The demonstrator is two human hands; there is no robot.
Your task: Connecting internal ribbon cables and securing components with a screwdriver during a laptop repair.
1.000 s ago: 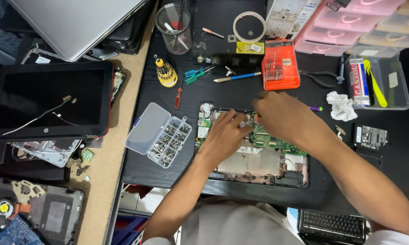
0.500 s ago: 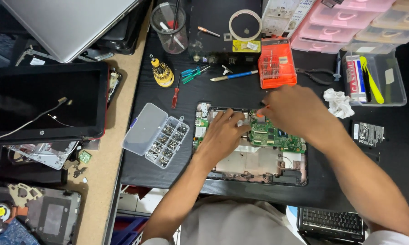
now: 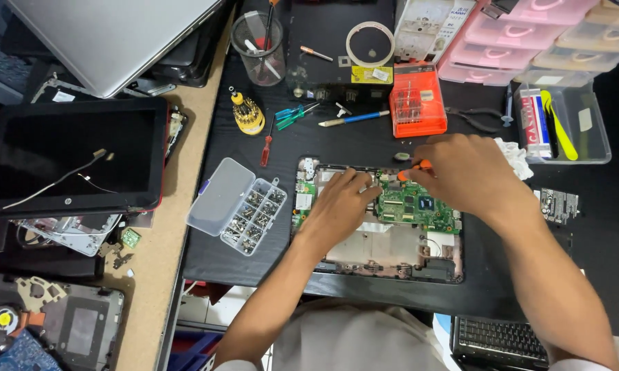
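Note:
An opened laptop base (image 3: 381, 251) lies on the black mat, its green circuit board (image 3: 414, 208) exposed in the upper half. My left hand (image 3: 337, 208) rests flat on the board's left part, fingers spread over it. My right hand (image 3: 467, 173) is at the board's upper right edge, fingers closed on a small orange-handled screwdriver (image 3: 412, 170) whose tip points toward the board.
A clear screw organiser (image 3: 239, 205) lies open left of the laptop base. An orange bit case (image 3: 417, 101), loose screwdrivers (image 3: 267, 145), a tape roll (image 3: 370, 42) and a cup of tools (image 3: 258, 38) sit behind. A detached screen (image 3: 72, 154) lies at left, plastic bins (image 3: 564, 124) at right.
My right hand has shifted slightly right along the board's top edge, uncovering more of the green board. My left hand stays on the board's left side.

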